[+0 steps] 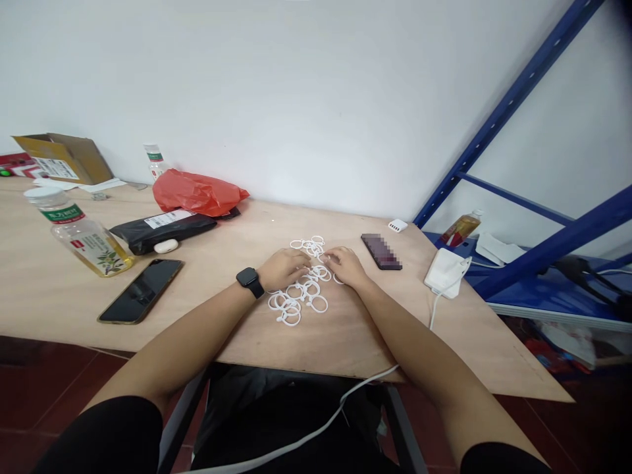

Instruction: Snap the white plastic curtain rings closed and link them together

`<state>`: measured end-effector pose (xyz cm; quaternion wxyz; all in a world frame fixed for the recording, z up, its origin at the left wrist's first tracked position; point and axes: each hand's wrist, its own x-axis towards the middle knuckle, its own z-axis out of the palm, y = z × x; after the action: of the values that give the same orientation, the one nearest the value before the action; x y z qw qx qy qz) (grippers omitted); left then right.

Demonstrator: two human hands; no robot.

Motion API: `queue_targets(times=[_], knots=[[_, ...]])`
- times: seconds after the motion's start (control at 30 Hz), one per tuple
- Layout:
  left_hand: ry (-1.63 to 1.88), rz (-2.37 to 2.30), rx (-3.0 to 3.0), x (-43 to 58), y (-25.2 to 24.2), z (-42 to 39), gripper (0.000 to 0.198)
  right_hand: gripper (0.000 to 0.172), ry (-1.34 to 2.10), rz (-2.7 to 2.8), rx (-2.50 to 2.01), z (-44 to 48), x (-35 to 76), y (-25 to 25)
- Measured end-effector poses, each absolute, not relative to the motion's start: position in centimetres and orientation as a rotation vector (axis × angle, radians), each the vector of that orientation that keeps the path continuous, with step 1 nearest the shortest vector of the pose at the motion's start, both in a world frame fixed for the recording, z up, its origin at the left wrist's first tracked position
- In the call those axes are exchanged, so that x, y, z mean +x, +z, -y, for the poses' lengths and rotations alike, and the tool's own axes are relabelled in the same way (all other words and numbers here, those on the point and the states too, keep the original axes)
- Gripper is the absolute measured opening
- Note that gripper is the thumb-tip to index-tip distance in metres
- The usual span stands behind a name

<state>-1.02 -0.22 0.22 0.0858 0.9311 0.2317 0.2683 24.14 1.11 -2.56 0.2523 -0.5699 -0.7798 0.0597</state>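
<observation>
Several thin white plastic rings (318, 303), each with a small knob, lie in a loose, overlapping heap on the wooden table (345, 336). My left hand (285, 268) rests over the left side of the heap, palm down, its fingers loosely bent and touching or just above the rings. On the right side my right hand (345, 266) has its fingers slightly curled and apart beside the rings. One ring is partly hidden under the right hand. No ring is visibly lifted by either hand. A black watch (250, 282) is on my left wrist.
Left are a phone (141, 291), a drink bottle (86, 240), a white earbud case (166, 246), a black parcel (168, 227) and a red bag (197, 192). Right are another phone (381, 251), a white charger (447, 273) with its cable and a blue shelf frame (513, 191).
</observation>
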Motion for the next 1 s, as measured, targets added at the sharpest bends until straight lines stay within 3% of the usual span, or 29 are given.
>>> queue_targets(times=[0.13, 0.3, 0.63, 1.0], knots=[[0.639, -0.701, 2.781, -0.4, 0.6, 1.1, 0.029, 0.013, 0.191, 2.153, -1.517, -1.1, 23.7, -2.9], [0.686, -0.765, 2.767, -0.5, 0.5, 1.1, 0.028, 0.006, 0.160, 2.070, -1.507, -1.1, 23.5, -2.8], [1.214, -0.969, 2.406, -0.7, -0.5, 0.0, 0.031, 0.012, 0.095, 2.159, -0.890, 1.6, 21.5, -0.7], [1.352, -0.798, 2.563, -0.5, -0.2, 0.4, 0.021, 0.015, -0.008, 2.034, -0.825, 2.1, 20.7, -0.5]])
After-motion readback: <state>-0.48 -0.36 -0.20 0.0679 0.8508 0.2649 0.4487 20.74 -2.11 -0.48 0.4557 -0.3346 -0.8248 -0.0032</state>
